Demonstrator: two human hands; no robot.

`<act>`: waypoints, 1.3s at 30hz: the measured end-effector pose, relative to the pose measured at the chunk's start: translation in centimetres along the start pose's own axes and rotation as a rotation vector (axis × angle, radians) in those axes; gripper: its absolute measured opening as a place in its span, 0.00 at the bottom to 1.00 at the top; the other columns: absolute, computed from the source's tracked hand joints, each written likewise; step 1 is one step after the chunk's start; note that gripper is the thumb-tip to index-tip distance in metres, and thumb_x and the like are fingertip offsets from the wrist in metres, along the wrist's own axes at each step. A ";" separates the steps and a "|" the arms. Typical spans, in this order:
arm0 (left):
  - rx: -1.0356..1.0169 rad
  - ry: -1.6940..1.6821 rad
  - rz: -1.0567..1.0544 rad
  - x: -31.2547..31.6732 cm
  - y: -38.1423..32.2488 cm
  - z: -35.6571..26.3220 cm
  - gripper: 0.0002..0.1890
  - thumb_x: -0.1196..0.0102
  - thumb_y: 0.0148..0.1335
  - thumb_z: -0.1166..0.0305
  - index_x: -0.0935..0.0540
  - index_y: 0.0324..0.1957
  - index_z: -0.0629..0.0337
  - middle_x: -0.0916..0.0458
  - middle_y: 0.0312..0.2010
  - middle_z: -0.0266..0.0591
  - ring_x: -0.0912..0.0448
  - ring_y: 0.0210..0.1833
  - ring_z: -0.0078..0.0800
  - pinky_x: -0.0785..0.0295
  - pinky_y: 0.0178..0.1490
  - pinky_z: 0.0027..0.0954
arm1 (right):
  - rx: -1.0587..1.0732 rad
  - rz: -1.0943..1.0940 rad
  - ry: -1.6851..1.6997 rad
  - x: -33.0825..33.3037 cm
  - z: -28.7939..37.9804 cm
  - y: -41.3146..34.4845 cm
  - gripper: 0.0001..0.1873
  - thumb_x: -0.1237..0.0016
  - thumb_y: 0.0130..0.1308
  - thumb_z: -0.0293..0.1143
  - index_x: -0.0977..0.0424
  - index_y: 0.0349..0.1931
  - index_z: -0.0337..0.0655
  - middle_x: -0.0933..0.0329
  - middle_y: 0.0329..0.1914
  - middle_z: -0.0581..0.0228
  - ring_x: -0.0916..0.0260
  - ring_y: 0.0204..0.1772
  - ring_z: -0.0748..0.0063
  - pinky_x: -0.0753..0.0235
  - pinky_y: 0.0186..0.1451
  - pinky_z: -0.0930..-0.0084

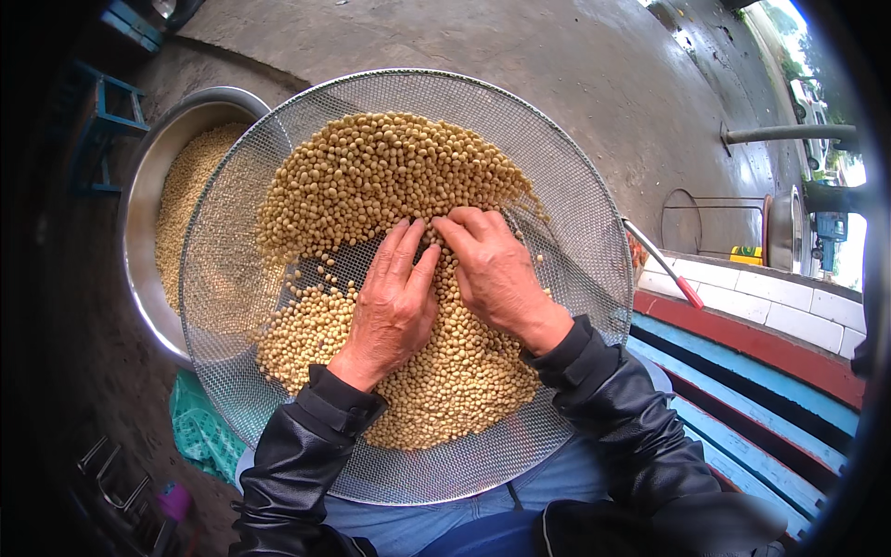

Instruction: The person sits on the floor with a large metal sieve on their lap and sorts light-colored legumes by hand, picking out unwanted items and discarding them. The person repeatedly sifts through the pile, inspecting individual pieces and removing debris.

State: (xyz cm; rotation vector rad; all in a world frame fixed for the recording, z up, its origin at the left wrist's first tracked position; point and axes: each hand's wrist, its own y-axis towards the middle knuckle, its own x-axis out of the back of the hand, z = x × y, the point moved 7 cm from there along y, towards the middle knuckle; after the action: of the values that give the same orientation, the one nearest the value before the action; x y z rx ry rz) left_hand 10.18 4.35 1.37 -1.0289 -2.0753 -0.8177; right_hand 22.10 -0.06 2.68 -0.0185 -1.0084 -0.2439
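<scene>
A wide round wire-mesh sieve rests across my lap, its rim curving all around. Soybeans lie in it as a far heap and a nearer, lower spread, with bare mesh showing between them on the left. My left hand is over the middle, palm down, fingers slightly apart and fingertips at the edge of the far heap. Close beside it, my right hand has bent fingers with their tips touching the beans; its palm is hidden, so I cannot tell whether it grips any.
Left of the sieve stands a large metal basin of soybeans, partly under the rim. A green plastic bag lies below it. A blue stool is farther left. At right are a blue slatted bench, a red-tipped metal rod and a white-tiled ledge.
</scene>
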 end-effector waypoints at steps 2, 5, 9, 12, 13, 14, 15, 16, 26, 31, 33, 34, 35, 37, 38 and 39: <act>-0.004 -0.017 -0.012 0.2 0.0 0.1 0.24 0.42 0.57 0.82 0.22 0.58 0.73 0.26 0.66 0.60 0.30 0.72 0.58 0.31 0.73 0.50 | 0.003 0.019 0.021 -0.3 0.6 -0.3 0.21 0.47 0.60 0.19 0.23 0.56 0.33 0.23 0.57 0.53 0.26 0.58 0.49 0.20 0.59 0.60; -0.021 -0.065 -0.035 0.5 0.0 0.2 0.20 0.42 0.56 0.81 0.20 0.53 0.73 0.22 0.61 0.58 0.25 0.67 0.56 0.27 0.69 0.49 | 0.035 0.074 0.058 -0.6 1.3 -0.6 0.18 0.47 0.60 0.21 0.22 0.52 0.34 0.22 0.51 0.54 0.25 0.54 0.51 0.20 0.56 0.61; -0.073 -0.125 -0.061 0.6 -0.2 -0.6 0.14 0.41 0.53 0.81 0.17 0.44 0.71 0.16 0.53 0.54 0.19 0.58 0.53 0.22 0.62 0.47 | -0.004 0.157 0.072 -0.5 1.4 -1.1 0.07 0.45 0.60 0.24 0.21 0.39 0.37 0.21 0.40 0.56 0.22 0.47 0.53 0.20 0.49 0.59; -0.115 -0.171 -0.038 0.4 -0.3 -1.2 0.14 0.38 0.50 0.81 0.17 0.42 0.70 0.15 0.49 0.52 0.17 0.55 0.52 0.21 0.60 0.47 | -0.113 0.187 0.061 0.3 -0.2 -1.1 0.06 0.47 0.59 0.22 0.18 0.35 0.40 0.18 0.35 0.57 0.19 0.43 0.54 0.18 0.45 0.60; -0.125 -0.183 -0.026 0.4 -0.4 -1.3 0.14 0.39 0.51 0.81 0.18 0.42 0.69 0.15 0.49 0.52 0.18 0.55 0.51 0.21 0.60 0.47 | -0.132 0.119 0.053 1.1 -0.6 -0.9 0.06 0.48 0.60 0.21 0.18 0.36 0.39 0.18 0.36 0.57 0.19 0.43 0.53 0.18 0.45 0.60; -0.135 -0.194 -0.014 0.3 -0.4 -1.4 0.14 0.40 0.51 0.81 0.18 0.42 0.69 0.16 0.49 0.51 0.18 0.55 0.51 0.22 0.60 0.47 | -0.152 0.056 0.043 1.8 -1.1 -0.7 0.07 0.48 0.61 0.21 0.18 0.37 0.39 0.18 0.37 0.57 0.18 0.44 0.53 0.18 0.45 0.60; -0.139 -0.212 -0.002 0.3 -0.5 -1.4 0.14 0.40 0.52 0.81 0.19 0.43 0.69 0.16 0.49 0.51 0.18 0.55 0.50 0.22 0.60 0.46 | -0.173 -0.007 0.033 2.4 -1.6 -0.5 0.07 0.49 0.61 0.21 0.18 0.38 0.38 0.18 0.38 0.57 0.18 0.44 0.52 0.18 0.46 0.60; -0.118 -0.173 -0.021 0.4 -0.5 -1.3 0.15 0.40 0.53 0.81 0.19 0.44 0.69 0.17 0.51 0.52 0.19 0.57 0.51 0.23 0.61 0.47 | -0.169 -0.062 0.021 2.9 -1.9 -0.4 0.10 0.49 0.62 0.20 0.19 0.42 0.37 0.19 0.43 0.55 0.19 0.47 0.51 0.18 0.49 0.61; -0.002 -0.017 -0.026 0.2 -0.3 -0.1 0.20 0.40 0.56 0.80 0.19 0.53 0.71 0.22 0.60 0.57 0.26 0.66 0.55 0.26 0.68 0.49 | -0.211 -0.122 0.005 2.4 -1.7 0.5 0.09 0.40 0.65 0.28 0.19 0.44 0.39 0.19 0.43 0.58 0.17 0.44 0.55 0.18 0.45 0.63; 0.019 -0.053 -0.028 0.2 -0.3 -0.1 0.20 0.41 0.55 0.82 0.20 0.52 0.71 0.23 0.60 0.58 0.26 0.66 0.57 0.27 0.68 0.51 | -0.213 -0.199 0.007 1.5 -1.4 1.6 0.09 0.36 0.63 0.30 0.19 0.41 0.39 0.19 0.37 0.60 0.18 0.37 0.60 0.20 0.38 0.66; 0.016 -0.035 -0.018 0.1 -0.4 -0.1 0.21 0.40 0.55 0.80 0.20 0.53 0.72 0.22 0.60 0.59 0.26 0.66 0.56 0.27 0.68 0.50 | -0.207 -0.229 0.010 1.1 -1.3 1.9 0.09 0.36 0.63 0.31 0.18 0.40 0.38 0.19 0.36 0.60 0.18 0.35 0.60 0.21 0.37 0.66; 0.018 -0.040 -0.015 0.1 -0.4 -0.1 0.21 0.40 0.54 0.80 0.19 0.53 0.73 0.22 0.60 0.60 0.26 0.66 0.57 0.27 0.68 0.50 | -0.210 -0.241 0.010 0.9 -1.3 2.1 0.09 0.36 0.63 0.31 0.18 0.40 0.39 0.19 0.36 0.60 0.18 0.35 0.59 0.21 0.37 0.65; 0.017 -0.042 -0.021 0.1 -0.4 -0.1 0.21 0.40 0.54 0.80 0.19 0.53 0.73 0.22 0.60 0.60 0.26 0.66 0.57 0.27 0.68 0.50 | -0.213 -0.253 0.008 0.8 -1.4 2.1 0.09 0.36 0.63 0.31 0.18 0.40 0.39 0.19 0.35 0.61 0.18 0.35 0.59 0.21 0.36 0.65; 0.016 -0.049 -0.030 0.1 -0.4 -0.1 0.21 0.41 0.54 0.80 0.19 0.52 0.73 0.22 0.60 0.60 0.26 0.67 0.57 0.27 0.68 0.50 | -0.221 -0.230 -0.017 0.3 -1.6 2.4 0.09 0.36 0.64 0.33 0.19 0.40 0.41 0.20 0.37 0.61 0.18 0.36 0.57 0.20 0.37 0.63; 0.014 -0.048 -0.034 0.1 -0.4 -0.2 0.20 0.41 0.54 0.81 0.19 0.52 0.73 0.22 0.60 0.60 0.26 0.67 0.57 0.27 0.68 0.50 | -0.235 -0.211 -0.030 0.0 -1.8 2.4 0.09 0.36 0.64 0.34 0.19 0.40 0.42 0.20 0.38 0.61 0.17 0.37 0.55 0.19 0.38 0.62; 0.016 -0.050 -0.036 0.0 -0.4 -0.2 0.20 0.41 0.54 0.81 0.19 0.52 0.73 0.22 0.60 0.60 0.26 0.67 0.57 0.27 0.68 0.51 | -0.221 -0.224 -0.044 0.0 -1.7 2.5 0.08 0.37 0.64 0.34 0.19 0.39 0.42 0.20 0.38 0.61 0.18 0.37 0.55 0.19 0.38 0.62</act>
State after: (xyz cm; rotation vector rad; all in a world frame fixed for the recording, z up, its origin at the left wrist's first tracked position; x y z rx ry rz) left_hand 9.90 4.07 1.40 -1.0152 -2.1445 -0.7992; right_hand 24.03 2.15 1.97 -0.1120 -1.0235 -0.5614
